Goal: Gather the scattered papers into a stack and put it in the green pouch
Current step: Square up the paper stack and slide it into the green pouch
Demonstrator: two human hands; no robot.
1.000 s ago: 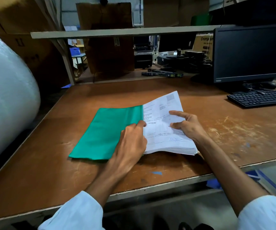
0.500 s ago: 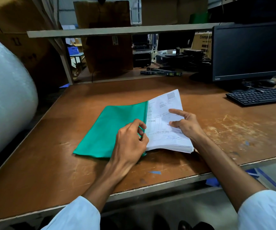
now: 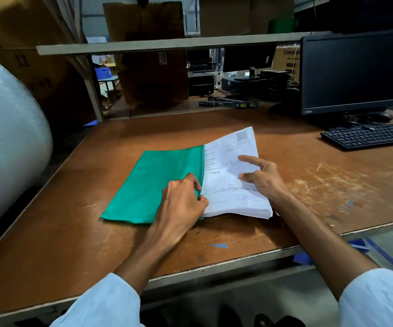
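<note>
A thick stack of printed white papers (image 3: 232, 175) lies on the brown table, its left part inside the mouth of the green pouch (image 3: 153, 185). The pouch lies flat to the left of the stack. My left hand (image 3: 181, 204) pinches the pouch's open edge near its front corner, fingers curled. On the right half of the stack rests my right hand (image 3: 262, 178), index finger stretched out over the top sheet and thumb pressed on the paper. The part of the stack inside the pouch is hidden.
A black monitor (image 3: 356, 72) and keyboard (image 3: 367, 136) stand at the back right of the table (image 3: 308, 175). A big roll of bubble wrap (image 3: 6, 142) fills the left side. A shelf (image 3: 167, 43) with cardboard boxes runs along the back.
My left hand has gone from lying flat on the pouch's edge to curling and pinching it. The stack sits a little further inside the pouch. My right hand has stayed on the papers.
</note>
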